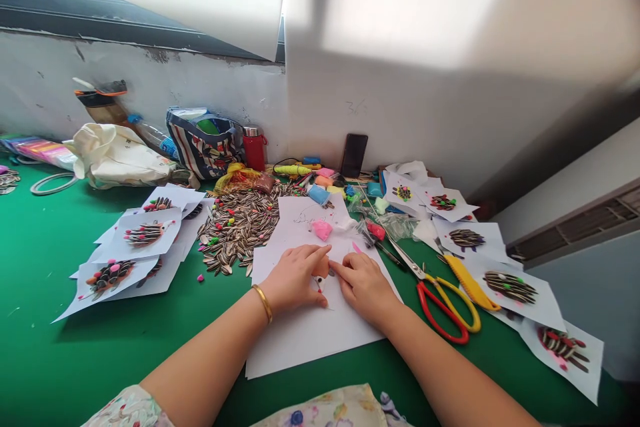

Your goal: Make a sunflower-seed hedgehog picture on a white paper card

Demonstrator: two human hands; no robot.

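While the left hand (297, 275) holds thumb and fingers apart around the orange clay figure (321, 267), the right hand (367, 285) extends a forefinger beside it; that hand's grip cannot be determined. Light, even pressure is advised.

Left fingers (314, 257) and right fingers (343, 272) touch orange clay (325, 267) on white paper (300, 341).
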